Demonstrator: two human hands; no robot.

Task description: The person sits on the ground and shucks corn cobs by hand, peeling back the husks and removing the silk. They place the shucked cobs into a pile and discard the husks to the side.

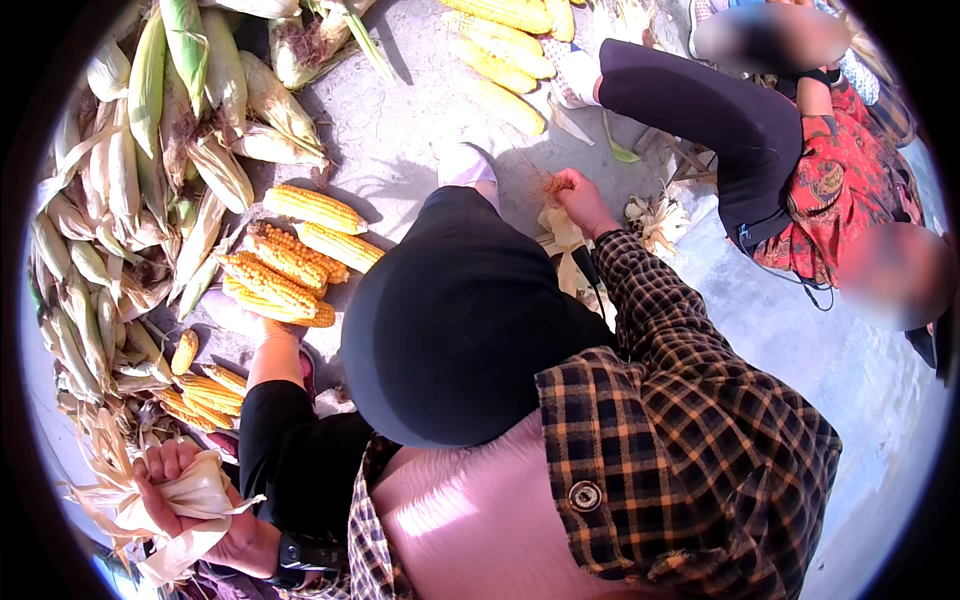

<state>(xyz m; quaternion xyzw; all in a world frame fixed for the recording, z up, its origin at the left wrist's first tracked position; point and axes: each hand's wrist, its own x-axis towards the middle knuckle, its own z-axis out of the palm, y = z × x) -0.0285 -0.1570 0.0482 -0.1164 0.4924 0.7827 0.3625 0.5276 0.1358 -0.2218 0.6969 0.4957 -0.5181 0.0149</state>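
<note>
Low at the left, my left hand [238, 536] is closed around a bunch of pale, dry corn husks [196, 495], whose loose leaves splay out past the fingers. Whether a cob is inside the bunch is hidden. Beyond my knee, my right hand [583, 199] pinches a small tuft of brown corn silk [556, 184] between thumb and fingers. Under that hand, husk leaves [559, 229] lie on the ground. Husked yellow corn cobs [277, 281] are piled near my left foot, and a smaller group of cobs [206, 397] sits closer to my left hand.
A large heap of unhusked corn ears [150, 172] spreads along the left. More bare cobs [502, 56] lie at the top, by the shoe of a seated person in dark trousers [697, 112]. Discarded husks [660, 221] rest on the concrete floor [390, 127] at the right.
</note>
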